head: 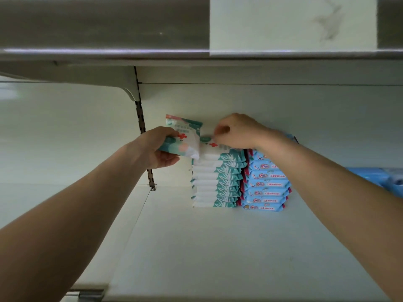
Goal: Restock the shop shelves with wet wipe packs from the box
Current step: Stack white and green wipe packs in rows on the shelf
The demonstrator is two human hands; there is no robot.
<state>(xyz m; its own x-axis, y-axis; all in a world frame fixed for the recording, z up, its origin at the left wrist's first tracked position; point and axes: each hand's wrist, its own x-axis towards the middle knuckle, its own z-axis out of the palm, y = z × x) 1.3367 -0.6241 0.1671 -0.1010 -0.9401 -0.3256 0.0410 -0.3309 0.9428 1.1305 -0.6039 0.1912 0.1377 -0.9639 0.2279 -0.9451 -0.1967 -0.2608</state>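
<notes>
Teal-and-white wipe pack [185,132] (red cross), gripped in left hand [152,149]

On the shelf [218,247], two piles of packs stood side by side and touching, close to the back panel [283,105]: the left stack [218,184], and the right stack [266,186] beside it. My right hand [237,131] sat on the left stack, fingers pinching its top pack [214,147]. My left hand [156,149] gripped the held pack [183,136] just left of that, its lower corner touching the stack. The slotted upright [140,114] ran behind my left hand. The upper shelf [109,40] hung overhead, and more packs [381,179] lay far right.
</notes>
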